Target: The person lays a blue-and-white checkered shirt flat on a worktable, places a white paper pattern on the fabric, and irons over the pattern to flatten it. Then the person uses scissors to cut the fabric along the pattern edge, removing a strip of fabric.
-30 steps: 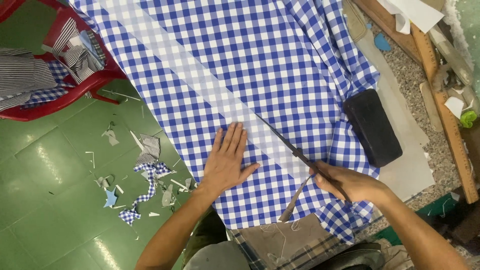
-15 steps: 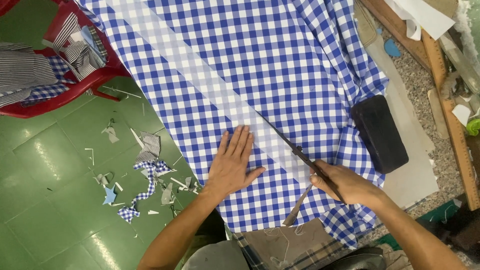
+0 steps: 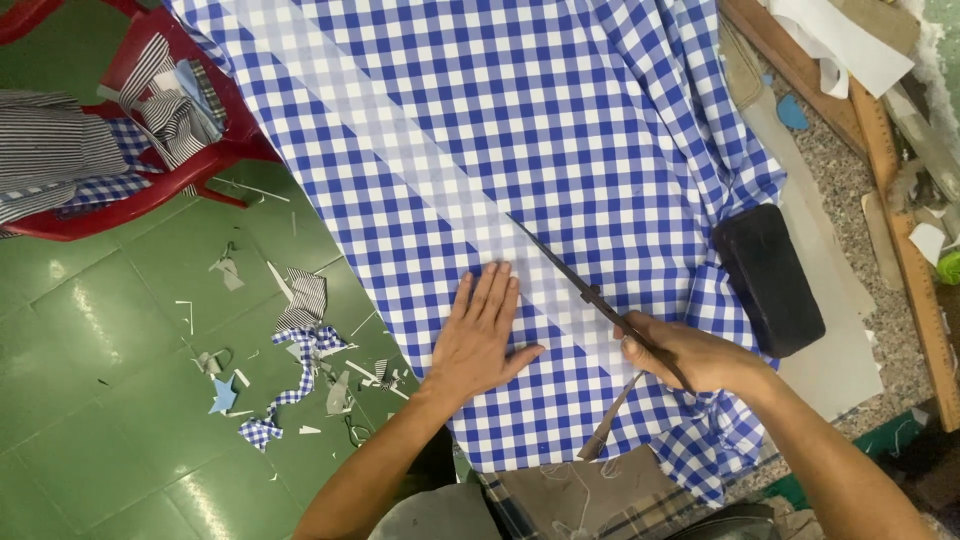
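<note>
One pair of dark scissors (image 3: 590,290) is gripped in the right hand (image 3: 680,355), fingers curled tight around the handles, the blades (nearly shut, as far as can be seen) pointed up and left along the pale paper pattern strip (image 3: 400,170). The left hand (image 3: 480,335) is laid flat with fingers pressed together on the blue-and-white checked fabric (image 3: 560,120), just left of the blades, holding the strip's edge down. The fabric is spread across the table (image 3: 850,340), one sheet, hanging over the near edge. One black block (image 3: 768,280) is set on the fabric's right edge. One red plastic chair (image 3: 150,190) with striped cloth is seen at left; many fabric scraps (image 3: 290,370) are scattered on the green floor (image 3: 90,380).
</note>
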